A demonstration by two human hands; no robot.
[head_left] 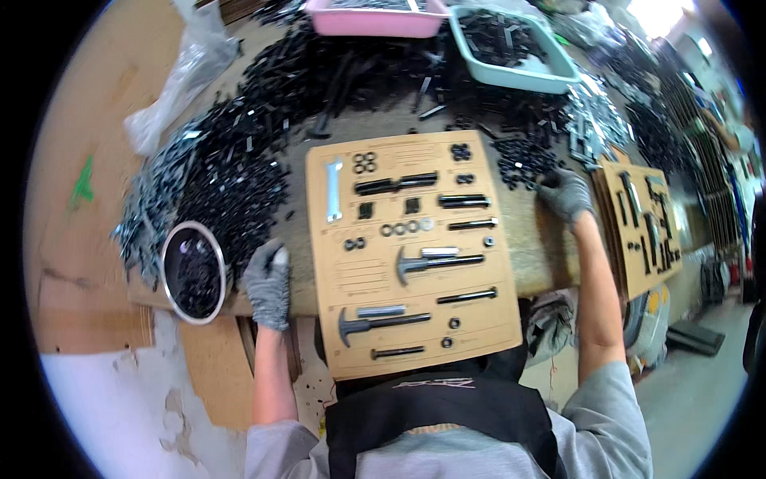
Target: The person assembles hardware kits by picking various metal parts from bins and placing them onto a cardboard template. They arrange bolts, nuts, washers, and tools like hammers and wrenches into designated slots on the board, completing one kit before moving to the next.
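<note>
right hand (566, 195) beside small black nuts (520, 160), left hand (266, 286) by the bench edge
the nuts lie heaped on the bench (517, 239), beyond the right side of the brown board (431, 281), which overhangs the front edge between the hands. the right fingers bend downward, the left curl loosely; how far either set is open, or whether it grips anything, cannot be told. the nuts look hard, light and probably slick under knit gloves, best pinched singly across their outer sides. the board seems light and fairly stiff, best held level by its bare side edges.
</note>
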